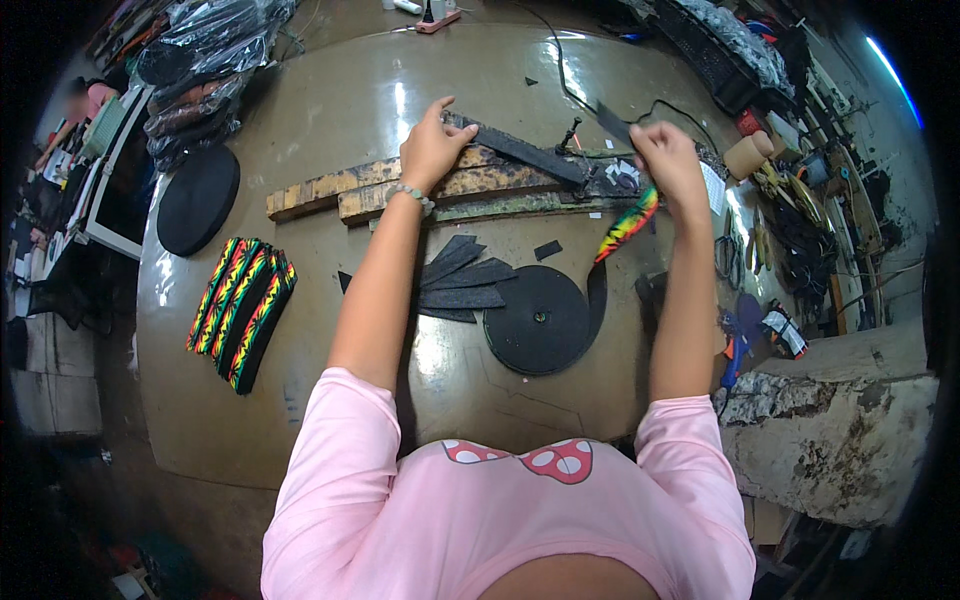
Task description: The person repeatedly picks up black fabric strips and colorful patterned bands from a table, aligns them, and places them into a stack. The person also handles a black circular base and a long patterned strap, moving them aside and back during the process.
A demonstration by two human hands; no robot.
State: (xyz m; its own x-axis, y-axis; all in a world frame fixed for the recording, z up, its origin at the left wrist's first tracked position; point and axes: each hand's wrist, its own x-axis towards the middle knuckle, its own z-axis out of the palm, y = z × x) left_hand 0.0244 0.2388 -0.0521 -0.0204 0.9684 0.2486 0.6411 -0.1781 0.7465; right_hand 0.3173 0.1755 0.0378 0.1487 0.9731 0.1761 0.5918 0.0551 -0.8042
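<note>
With its forefinger raised, my left hand is at the end of a black webbing strip, thumb against it. This strip slants over the wooden bars to a small clamp-like fixture. My right hand is closed on a length of webbing; its black end sticks out above the fingers. Below the hand its red, yellow and green patterned side shows, and it runs down to a black webbing roll. Several cut black strips fan out beside the roll.
Patterned strips lie stacked at left, below another black roll. Plastic-wrapped goods sit far left. Scissors, a blue-handled tool and a cardboard tube are at right. A black cable crosses the table's far side.
</note>
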